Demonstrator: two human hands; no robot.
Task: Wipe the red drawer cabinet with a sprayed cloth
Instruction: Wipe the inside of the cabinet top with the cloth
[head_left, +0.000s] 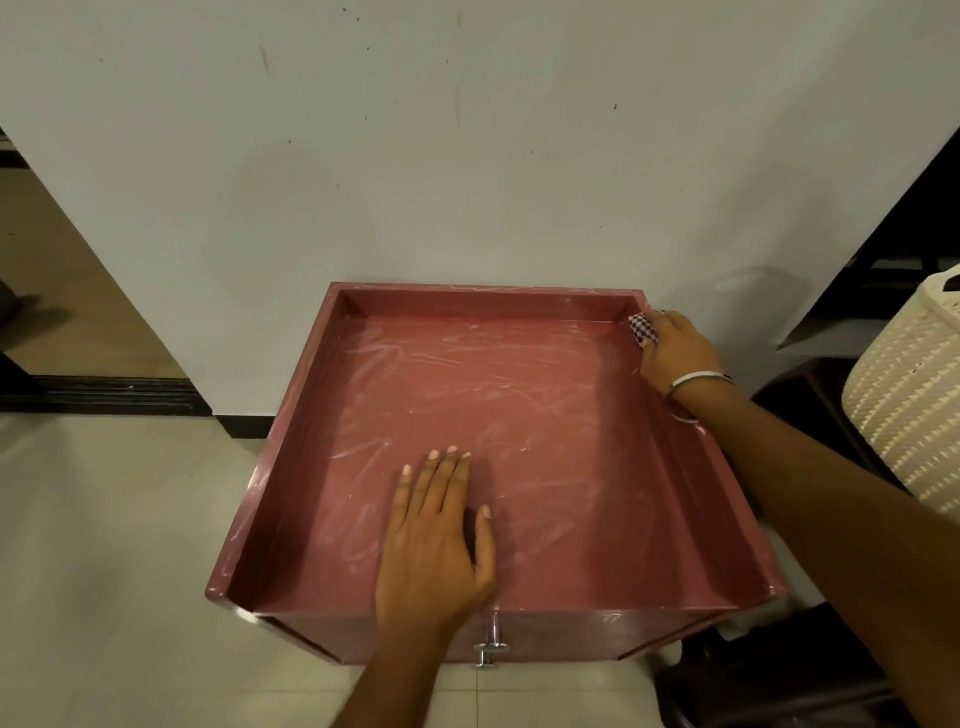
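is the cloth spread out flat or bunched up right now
Bunched up. The checked cloth is a small wad under the right hand fingers, pressed into the cabinet top's far right corner.

Cloth (643, 329) mostly under right hand (675, 353)

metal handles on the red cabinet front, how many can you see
1: a shiny metal handle at the middle of the red drawer cabinet front, just below the top edge. Lower drawers are out of view, so more may be hidden.
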